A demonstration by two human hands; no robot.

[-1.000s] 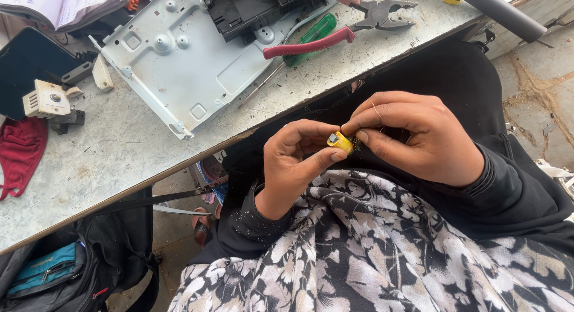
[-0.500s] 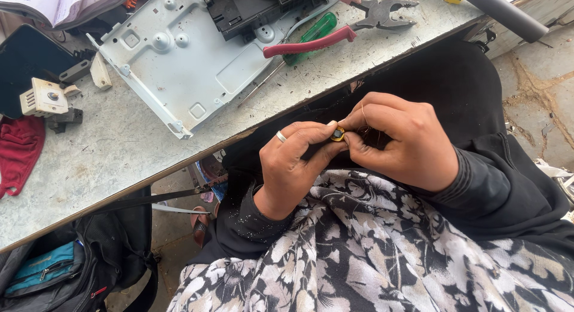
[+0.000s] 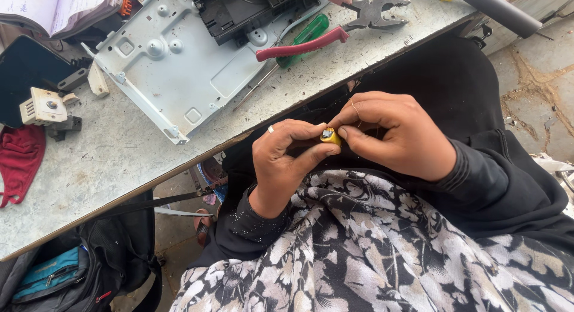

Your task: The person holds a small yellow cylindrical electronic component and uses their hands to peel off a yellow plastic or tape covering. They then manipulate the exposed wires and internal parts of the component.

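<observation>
Head view: yellow part (image 3: 330, 136) between both hands' fingertips.

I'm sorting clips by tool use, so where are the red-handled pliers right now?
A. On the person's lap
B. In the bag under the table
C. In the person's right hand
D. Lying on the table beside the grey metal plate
D: the pliers lie on the table next to the metal plate, while both hands pinch a small yellow part over the lap.
</observation>
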